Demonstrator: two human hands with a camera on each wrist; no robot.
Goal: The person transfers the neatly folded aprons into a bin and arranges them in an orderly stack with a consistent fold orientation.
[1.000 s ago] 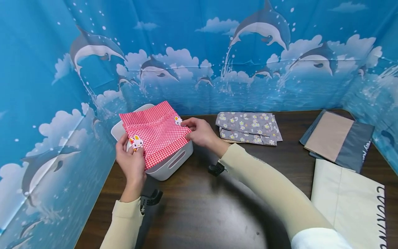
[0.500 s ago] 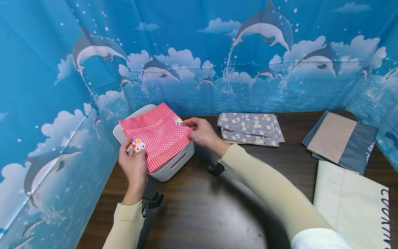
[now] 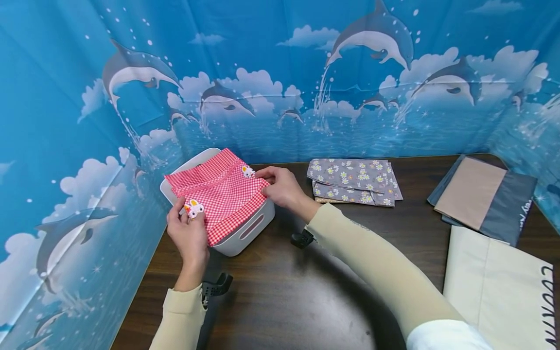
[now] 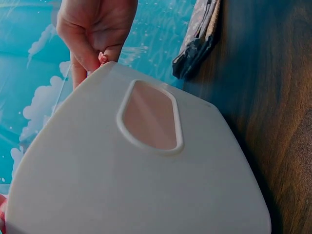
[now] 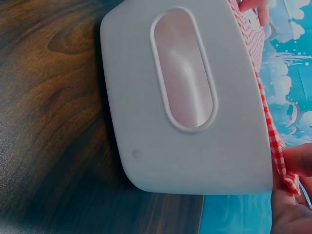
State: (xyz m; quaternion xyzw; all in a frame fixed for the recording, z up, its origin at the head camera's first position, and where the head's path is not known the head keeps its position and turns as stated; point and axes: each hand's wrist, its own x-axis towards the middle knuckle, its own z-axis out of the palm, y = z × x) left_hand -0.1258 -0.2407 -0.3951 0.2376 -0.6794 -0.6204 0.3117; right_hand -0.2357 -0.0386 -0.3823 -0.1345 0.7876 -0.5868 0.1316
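Observation:
A folded red-and-white gingham cloth [image 3: 227,194] with two rabbit patches lies across the top of a light grey plastic basket [image 3: 245,236]. My left hand [image 3: 188,236] pinches its near left edge beside the larger rabbit patch [image 3: 194,209]. At the opposite side, my right hand [image 3: 284,187] pinches the right corner between thumb and fingers. In the right wrist view the cloth's checked edge [image 5: 273,141] runs along the basket rim. The left wrist view mostly shows the basket's wall [image 4: 122,185] with its handle hole. Most of the basket's inside is hidden under the cloth.
Right of the basket lies a folded grey daisy-print cloth [image 3: 350,177]. Farther right are a folded beige and dark grey fabric piece [image 3: 472,194] and a cream one [image 3: 485,282] with black lettering. A dolphin-print curtain [image 3: 280,73] hangs behind and left of the dark wooden table [image 3: 280,296].
The gingham cloth has settled slightly lower onto the basket, and its far edge has come down. Both hands keep their pinch on it. The head view has shifted slightly.

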